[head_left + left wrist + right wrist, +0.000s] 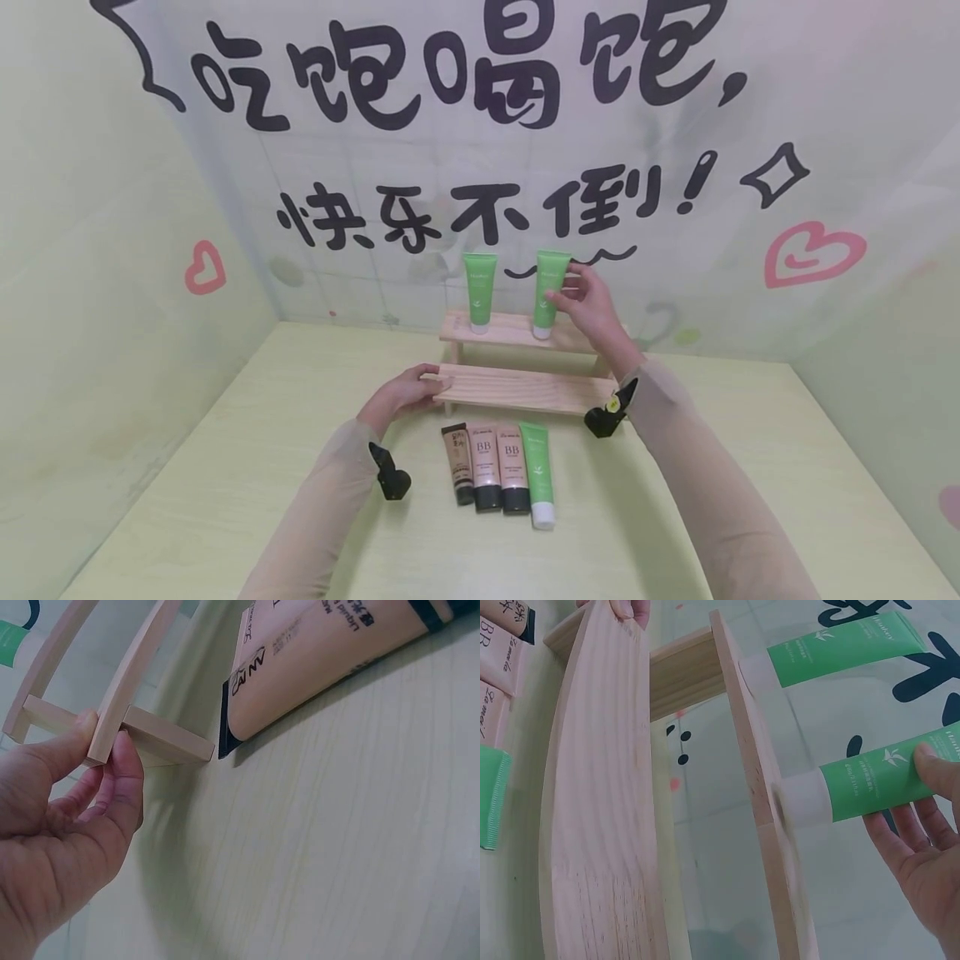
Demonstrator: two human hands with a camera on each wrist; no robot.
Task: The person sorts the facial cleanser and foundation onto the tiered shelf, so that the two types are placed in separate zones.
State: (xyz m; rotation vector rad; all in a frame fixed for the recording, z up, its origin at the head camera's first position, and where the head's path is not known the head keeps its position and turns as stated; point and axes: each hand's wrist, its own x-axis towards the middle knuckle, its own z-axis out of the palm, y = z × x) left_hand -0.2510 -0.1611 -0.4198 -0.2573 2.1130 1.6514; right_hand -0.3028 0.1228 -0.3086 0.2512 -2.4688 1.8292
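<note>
A two-step wooden rack (525, 387) stands near the back wall. My left hand (405, 392) pinches the left end of its lower step, thumb on top and fingers beneath, as the left wrist view shows. On the upper step, a green tube (550, 292) stands upright on its white cap, and my right hand (588, 304) holds it between thumb and fingers. Another green tube (480, 292) stands on the same step to its left. In the right wrist view the held tube (892, 776) has its cap at the step's surface.
Before the rack lie a brown tube (459, 462), two pink BB cream tubes (485, 467) (513, 467) and a green tube (538, 475), side by side on the pale table (225, 467). A printed wall (420, 167) rises close behind the rack.
</note>
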